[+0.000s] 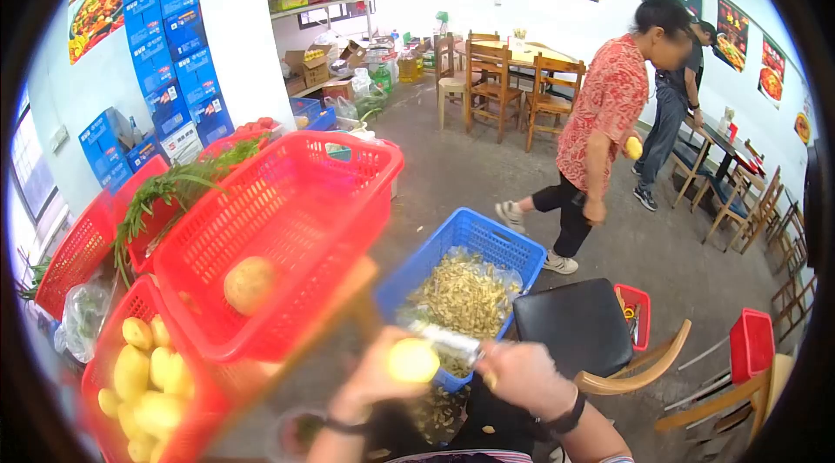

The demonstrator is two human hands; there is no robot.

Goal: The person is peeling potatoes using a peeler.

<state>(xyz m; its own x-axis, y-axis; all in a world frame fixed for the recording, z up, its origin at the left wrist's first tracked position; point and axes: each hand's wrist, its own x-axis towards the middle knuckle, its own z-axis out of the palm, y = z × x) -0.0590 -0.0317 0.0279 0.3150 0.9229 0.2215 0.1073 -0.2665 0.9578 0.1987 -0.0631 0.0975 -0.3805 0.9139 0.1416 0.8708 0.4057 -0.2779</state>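
My left hand grips a pale yellow peeled potato low in the middle of the view. Close to its right side, my right hand is closed round a peeler, whose silvery end reaches the potato's upper edge; motion blurs it. Below and beyond both hands stands a blue basket holding a heap of peelings. To the left, a large red basket has one brown unpeeled potato in it. Several peeled potatoes fill a red basket at lower left.
A black-seated chair stands right of the blue basket, near a small red bin. One person walks past holding a yellow potato; another person stands by a table. Green leafy vegetables lie at left.
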